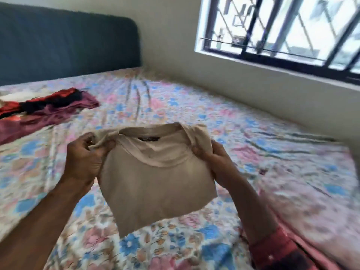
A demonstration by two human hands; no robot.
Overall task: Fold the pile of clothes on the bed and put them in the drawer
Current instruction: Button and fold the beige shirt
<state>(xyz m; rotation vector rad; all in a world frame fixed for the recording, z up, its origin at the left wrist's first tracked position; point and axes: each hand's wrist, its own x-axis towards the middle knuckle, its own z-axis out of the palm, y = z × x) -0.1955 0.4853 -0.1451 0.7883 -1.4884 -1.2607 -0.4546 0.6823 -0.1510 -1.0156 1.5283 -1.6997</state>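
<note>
A beige T-shirt (153, 184), folded into a small rectangle with its collar and label on top, hangs in the air above the bed (194, 106). My left hand (85, 156) grips its left shoulder corner. My right hand (212, 154) grips the right shoulder corner. The shirt's lower edge dangles free over the floral sheet. A pile of clothes (44, 110) in red, black and maroon lies on the bed at the far left, apart from both hands. No drawer is in view.
A dark blue headboard (68, 41) stands behind the bed. A white wall with a barred window (282, 28) runs along the bed's right side. The picture is blurred at the right edge.
</note>
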